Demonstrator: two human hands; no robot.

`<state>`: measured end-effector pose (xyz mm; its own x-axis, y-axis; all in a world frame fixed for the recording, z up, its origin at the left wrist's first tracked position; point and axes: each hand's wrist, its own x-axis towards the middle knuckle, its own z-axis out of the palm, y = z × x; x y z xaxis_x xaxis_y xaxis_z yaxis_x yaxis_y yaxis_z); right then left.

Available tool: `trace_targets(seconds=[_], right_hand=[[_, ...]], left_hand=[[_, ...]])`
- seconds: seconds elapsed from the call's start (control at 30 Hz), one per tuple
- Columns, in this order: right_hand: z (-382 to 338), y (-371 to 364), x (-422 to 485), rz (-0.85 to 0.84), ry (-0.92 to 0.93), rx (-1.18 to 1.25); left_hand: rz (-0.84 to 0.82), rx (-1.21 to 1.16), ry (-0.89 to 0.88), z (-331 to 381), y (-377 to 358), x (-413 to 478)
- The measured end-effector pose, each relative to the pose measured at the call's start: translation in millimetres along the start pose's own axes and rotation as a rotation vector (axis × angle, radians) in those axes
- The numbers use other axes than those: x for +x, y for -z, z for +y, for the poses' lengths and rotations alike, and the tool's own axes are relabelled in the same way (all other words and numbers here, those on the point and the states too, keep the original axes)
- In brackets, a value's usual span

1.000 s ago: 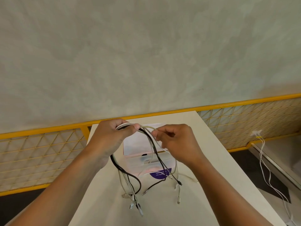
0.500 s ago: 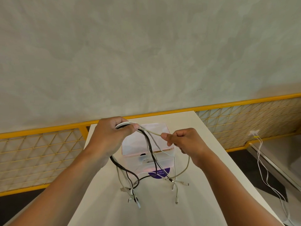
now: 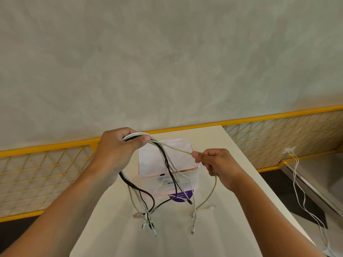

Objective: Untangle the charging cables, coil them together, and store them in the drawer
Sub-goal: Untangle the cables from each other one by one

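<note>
As your left hand [image 3: 113, 154] grips the cables [image 3: 168, 164], your right hand [image 3: 219, 166] pinches one. Plugs [image 3: 193, 231] seemingly graze the table [image 3: 232, 210], well inside its edges.

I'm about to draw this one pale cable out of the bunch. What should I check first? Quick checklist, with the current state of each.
1. Anchor: the left hand grips the looped bundle of black and white cables at its top: ok.
2. Selection: the right hand pinches only the single pale beige cable: ok.
3. That cable clear of crossings lower down: cannot tell, strands overlap.
4. Bundle untangled enough to coil: not ok, black and white strands cross above the white table.
5. Storage: the translucent plastic drawer box open: cannot tell, cables hang in front.
</note>
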<state>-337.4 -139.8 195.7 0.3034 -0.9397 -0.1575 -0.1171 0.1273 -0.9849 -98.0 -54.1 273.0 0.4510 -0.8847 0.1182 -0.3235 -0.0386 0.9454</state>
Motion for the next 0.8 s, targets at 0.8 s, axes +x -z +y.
trace_targets(seconds=[0.8], right_hand=[[36.0, 0.2, 20.4, 0.236, -0.001, -0.131]], left_hand=[[0.011, 0.036, -0.053, -2.1, -1.0, 3.9]])
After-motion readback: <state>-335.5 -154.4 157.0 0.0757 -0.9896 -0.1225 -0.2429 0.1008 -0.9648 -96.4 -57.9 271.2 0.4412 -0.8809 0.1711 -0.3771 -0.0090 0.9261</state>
